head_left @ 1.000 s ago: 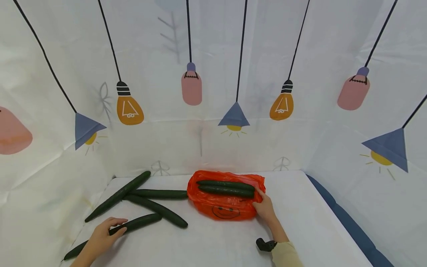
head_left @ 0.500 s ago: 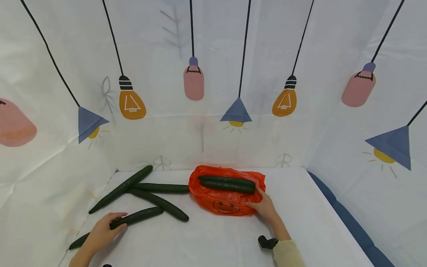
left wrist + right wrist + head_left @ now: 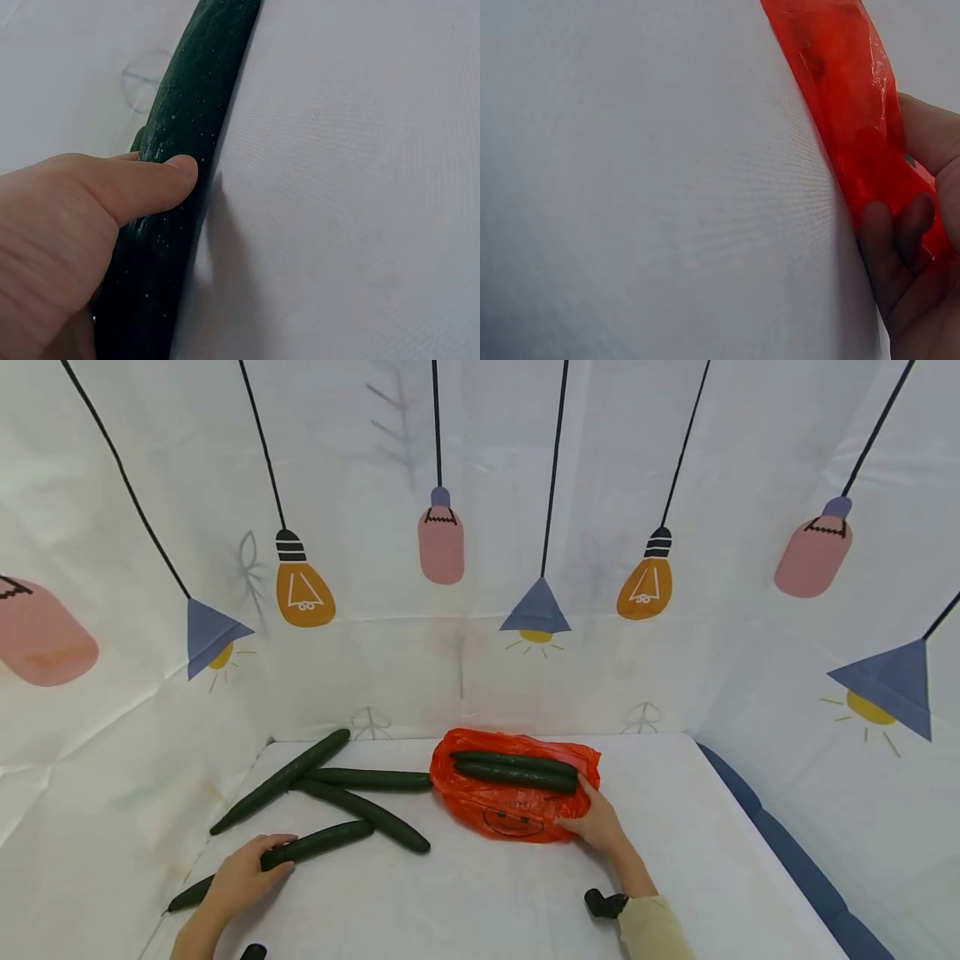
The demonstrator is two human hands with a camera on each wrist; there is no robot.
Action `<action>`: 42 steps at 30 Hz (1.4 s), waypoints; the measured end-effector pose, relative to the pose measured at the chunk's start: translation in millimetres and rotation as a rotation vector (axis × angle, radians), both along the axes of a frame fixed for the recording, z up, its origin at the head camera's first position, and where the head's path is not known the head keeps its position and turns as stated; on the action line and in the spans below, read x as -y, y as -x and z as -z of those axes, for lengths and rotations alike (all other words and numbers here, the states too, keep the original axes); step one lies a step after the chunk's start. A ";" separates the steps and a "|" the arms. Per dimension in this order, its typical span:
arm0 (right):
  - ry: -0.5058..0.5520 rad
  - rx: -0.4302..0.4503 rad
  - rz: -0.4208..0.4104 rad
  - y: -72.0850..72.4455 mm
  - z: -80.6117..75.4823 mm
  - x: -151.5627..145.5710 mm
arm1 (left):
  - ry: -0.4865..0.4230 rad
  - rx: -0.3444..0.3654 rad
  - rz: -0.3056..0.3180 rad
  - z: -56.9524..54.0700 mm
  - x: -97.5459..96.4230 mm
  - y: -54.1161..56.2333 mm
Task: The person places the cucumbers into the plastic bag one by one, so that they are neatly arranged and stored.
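My left hand [image 3: 247, 872] lies round the middle of a dark green cucumber [image 3: 330, 837] at the front left, thumb on the near side and fingers on the far side. In the left wrist view the thumb presses on that cucumber [image 3: 199, 97]; most fingers are hidden behind it. A red plastic bag [image 3: 480, 810] with a drawn smiling face lies near the table's back. Two cucumbers [image 3: 517, 770] rest side by side in its opening. At the bag's right end, my right hand [image 3: 603, 822] holds its edge, with one fingertip by the cucumber ends. Curled fingers touch the bag [image 3: 847, 97] in the right wrist view.
Left of the bag, three more cucumbers [image 3: 367, 779] lie crossed or close together on the white table [image 3: 480, 902]. One of them reaches the bag's left side. A white printed cloth wall [image 3: 375, 677] stands behind and along both sides.
The head view has shifted slightly, so the scene sits a little higher. My right thumb has moved left over the bag's front. The left hand stays at the same cucumber.
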State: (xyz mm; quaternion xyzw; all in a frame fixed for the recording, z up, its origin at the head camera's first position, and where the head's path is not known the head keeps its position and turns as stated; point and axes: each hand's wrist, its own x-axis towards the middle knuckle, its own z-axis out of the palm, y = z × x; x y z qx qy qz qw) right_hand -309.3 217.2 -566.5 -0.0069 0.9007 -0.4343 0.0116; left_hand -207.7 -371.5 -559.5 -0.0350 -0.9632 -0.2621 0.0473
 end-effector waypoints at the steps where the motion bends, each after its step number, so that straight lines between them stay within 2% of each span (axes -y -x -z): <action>1: -0.004 0.001 0.002 0.0 0.7 0.1 | 0.000 0.004 0.001 0.4 0.7 0.7; 6: -0.018 -0.007 0.003 -0.8 1.7 0.9 | 0.001 0.003 0.024 2.5 3.3 5.6; 12: -0.003 -0.014 0.003 -1.0 0.4 1.0 | 0.023 -0.071 0.050 3.8 2.9 8.7; 23: 0.044 -0.018 0.019 5.4 2.5 3.9 | -0.028 -0.213 0.034 3.5 11.4 2.9; 30: 0.041 0.005 0.053 2.6 5.2 -4.5 | -0.046 -0.265 0.060 2.6 7.4 8.3; 33: 0.043 0.001 0.039 1.9 4.3 -5.6 | -0.060 -0.312 0.065 -2.1 5.3 6.9; 38: 0.047 -0.002 0.018 3.0 3.0 -4.0 | -0.094 -0.439 0.094 -18.1 -0.4 3.6; 42: 0.059 0.001 0.021 4.4 1.3 -1.8 | -0.083 -0.480 0.120 -31.1 -7.2 6.8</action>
